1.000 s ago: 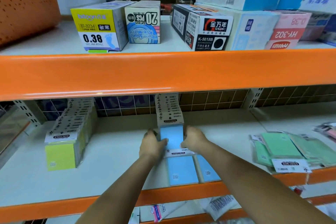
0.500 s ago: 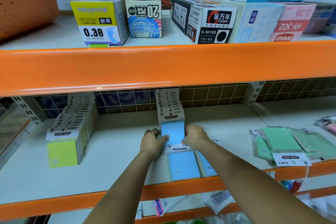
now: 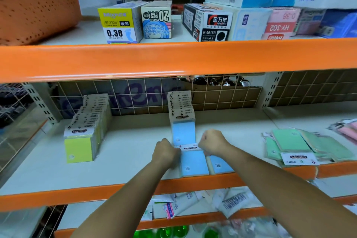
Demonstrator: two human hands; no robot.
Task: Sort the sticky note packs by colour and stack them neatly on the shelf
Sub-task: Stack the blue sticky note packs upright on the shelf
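Hands flank one blue pack (image 3: 194, 162) on the shelf (image 3: 123, 160), left hand (image 3: 164, 151) and right hand (image 3: 212, 141) curled on its edges, probably squaring it with the blue row (image 3: 182, 120).

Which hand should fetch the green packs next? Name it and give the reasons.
Right. The right hand is nearer the green packs, loose at the shelf's right. The left hand would have to cross the blue row.

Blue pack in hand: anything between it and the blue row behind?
Nothing visible. Both hands, left hand and right hand, grip the flat blue pack right in front of the upright blue row; only bare shelf on either side.
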